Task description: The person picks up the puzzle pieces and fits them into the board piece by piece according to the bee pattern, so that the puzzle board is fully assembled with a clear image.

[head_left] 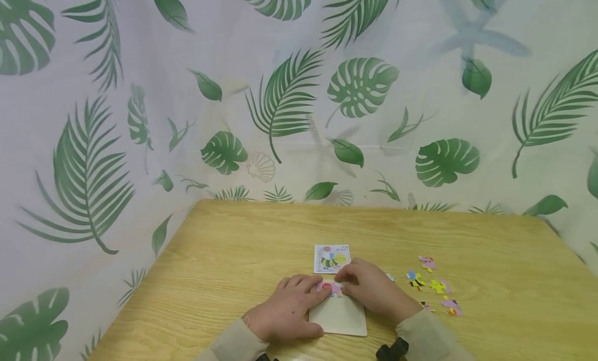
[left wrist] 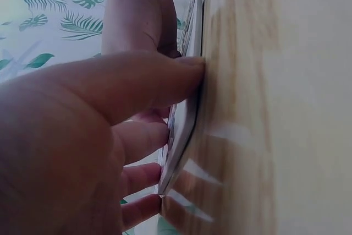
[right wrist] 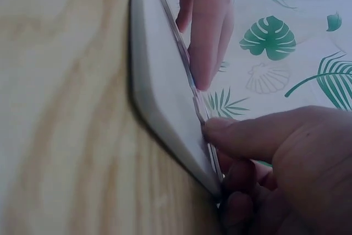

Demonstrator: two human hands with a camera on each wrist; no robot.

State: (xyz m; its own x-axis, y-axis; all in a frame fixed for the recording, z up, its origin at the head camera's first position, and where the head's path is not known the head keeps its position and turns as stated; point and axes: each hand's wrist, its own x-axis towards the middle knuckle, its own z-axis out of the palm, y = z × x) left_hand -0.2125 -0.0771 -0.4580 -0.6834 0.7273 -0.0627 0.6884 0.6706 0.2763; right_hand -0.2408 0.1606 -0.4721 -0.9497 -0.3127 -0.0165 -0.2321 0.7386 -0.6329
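Observation:
A pale square puzzle board (head_left: 338,314) lies on the table, with pink puzzle pieces (head_left: 334,288) along its far edge, one bearing a red swirl. My left hand (head_left: 290,308) rests over the board's left side, its index fingertip on the pieces. In the left wrist view, the left thumb (left wrist: 184,75) touches the board's edge. At the far right corner, my right hand (head_left: 371,288) pinches a puzzle piece between thumb (right wrist: 225,130) and curled fingers. That piece is partly hidden by the hand.
Just beyond the board lies a square picture card (head_left: 331,259) showing a bee. Several loose puzzle pieces (head_left: 439,286) are scattered on the wooden table (head_left: 233,247) to the right. A leaf-print curtain (head_left: 299,117) hangs behind the table and along its left side.

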